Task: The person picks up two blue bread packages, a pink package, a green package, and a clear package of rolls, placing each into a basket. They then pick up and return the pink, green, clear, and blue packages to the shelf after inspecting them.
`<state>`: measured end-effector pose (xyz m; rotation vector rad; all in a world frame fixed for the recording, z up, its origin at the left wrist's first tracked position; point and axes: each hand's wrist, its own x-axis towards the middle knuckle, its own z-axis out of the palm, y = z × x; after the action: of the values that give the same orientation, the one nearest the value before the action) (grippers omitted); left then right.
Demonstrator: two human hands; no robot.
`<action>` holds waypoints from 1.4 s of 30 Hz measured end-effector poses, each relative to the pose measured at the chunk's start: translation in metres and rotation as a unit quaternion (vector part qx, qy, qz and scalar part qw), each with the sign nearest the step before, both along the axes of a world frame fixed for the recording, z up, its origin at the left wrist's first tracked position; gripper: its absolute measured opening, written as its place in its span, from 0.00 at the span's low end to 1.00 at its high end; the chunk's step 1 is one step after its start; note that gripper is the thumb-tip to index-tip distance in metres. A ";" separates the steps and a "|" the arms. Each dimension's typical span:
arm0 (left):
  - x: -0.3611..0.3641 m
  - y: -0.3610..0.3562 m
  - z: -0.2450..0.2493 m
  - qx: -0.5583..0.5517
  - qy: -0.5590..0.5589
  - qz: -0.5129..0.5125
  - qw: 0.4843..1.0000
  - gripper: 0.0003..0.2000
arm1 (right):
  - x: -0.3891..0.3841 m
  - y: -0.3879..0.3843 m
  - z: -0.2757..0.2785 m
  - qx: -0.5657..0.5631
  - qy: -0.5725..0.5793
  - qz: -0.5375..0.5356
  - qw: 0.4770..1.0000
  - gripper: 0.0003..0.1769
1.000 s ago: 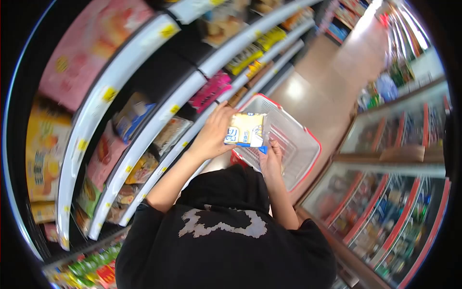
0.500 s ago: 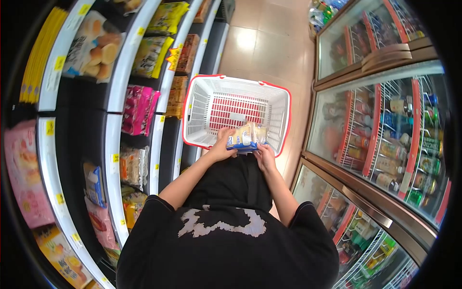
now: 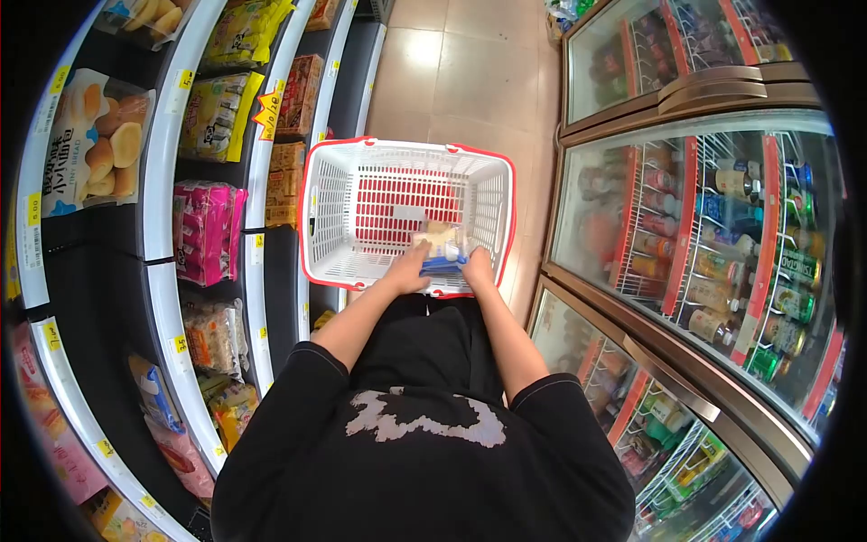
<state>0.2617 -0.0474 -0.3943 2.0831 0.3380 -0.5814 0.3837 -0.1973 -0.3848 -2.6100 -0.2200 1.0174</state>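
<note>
Between my two hands is a packaged snack (image 3: pixel 442 244), clear and cream-coloured with a blue lower edge; its exact kind is too blurred to read. My left hand (image 3: pixel 409 269) grips its left side, and my right hand (image 3: pixel 478 267) closes on its right end. Both hands are over the near side of a white shopping basket (image 3: pixel 327 217) with a red rim. The basket's slatted walls and red-looking bottom show beyond the package. Part of the basket's near inside is hidden behind the package and my hands.
Shelves on the left hold a bag of small bread (image 3: pixel 101 144), yellow packets (image 3: pixel 217 117) and a pink package (image 3: pixel 206 230). Along the right stand glass-door fridges (image 3: pixel 668 226) with bottles and cans. A tiled floor (image 3: pixel 452 81) runs ahead between them.
My hands have lowered the package into the basket's near opening, and it tilts more away. The view has shifted, so shelves and basket appear further left.
</note>
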 end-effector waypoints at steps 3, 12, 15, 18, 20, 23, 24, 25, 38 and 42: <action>-0.001 -0.013 0.022 0.107 -0.023 -0.075 0.991 0.32 | 0.009 0.008 0.028 0.052 -0.016 0.006 0.999 0.19; -0.020 0.005 0.035 0.060 -0.090 0.020 0.994 0.20 | -0.008 0.006 0.028 -0.020 0.004 0.338 0.941 0.38; -0.047 0.025 0.049 0.049 -0.081 0.099 0.991 0.20 | -0.017 0.016 0.019 -0.037 -0.058 0.297 0.952 0.39; -0.082 0.045 0.064 0.003 -0.112 0.204 0.972 0.18 | -0.026 0.021 0.008 0.026 -0.115 0.274 0.954 0.38; -0.101 0.052 0.085 -0.051 -0.122 0.299 0.945 0.16 | -0.030 0.026 0.011 0.038 -0.111 0.275 0.954 0.33; -0.134 0.058 0.118 0.027 -0.173 0.334 0.926 0.15 | -0.041 0.027 0.016 0.029 -0.054 0.310 0.949 0.32; -0.144 0.059 0.126 0.020 -0.200 0.360 0.911 0.15 | -0.048 0.027 0.015 0.040 -0.066 0.318 0.945 0.29; -0.152 0.058 0.140 0.031 -0.210 0.385 0.898 0.14 | -0.053 0.025 0.015 0.053 -0.076 0.329 0.940 0.28; -0.240 0.052 0.355 0.405 -0.412 0.575 0.579 0.11 | -0.125 0.159 0.148 0.463 0.084 0.435 0.768 0.17; -0.269 0.048 0.375 0.393 -0.401 0.689 0.459 0.21 | -0.187 0.222 0.270 0.616 -0.013 0.502 0.607 0.18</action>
<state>-0.0068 0.0002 -0.0192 1.6846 1.6424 1.7810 0.1966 0.0245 -0.1144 -1.0233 -1.7753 0.5855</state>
